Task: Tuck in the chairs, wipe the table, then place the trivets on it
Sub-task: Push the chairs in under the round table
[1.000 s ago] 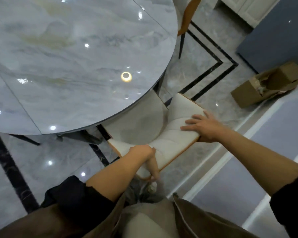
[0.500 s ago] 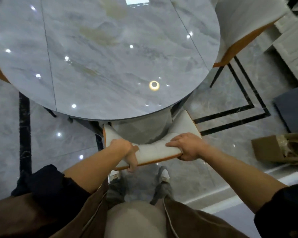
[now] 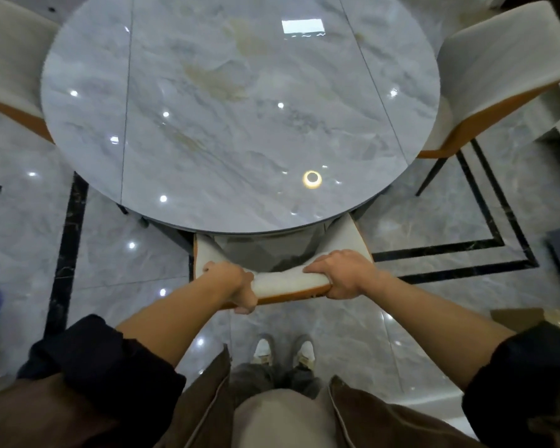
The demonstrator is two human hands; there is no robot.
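Both hands grip the top edge of the near chair's backrest (image 3: pixel 288 281); the left hand (image 3: pixel 232 286) is wrapped over its left end with fingers curled under the orange rim, and the right hand (image 3: pixel 343 274) is clamped on the right end, so the push goes in evenly and the chair runs straight; its seat already lies mostly under the near edge of the round marble desk (image 3: pixel 240 124), so this tuck looks nearly done; a second chair (image 3: pixel 498 69) at the far right and a third chair (image 3: pixel 7 66) at the far left stand with their seats partly under the desk; the desk top is bare, unwiped as far as I judge, and no trivets or cloth are in view.
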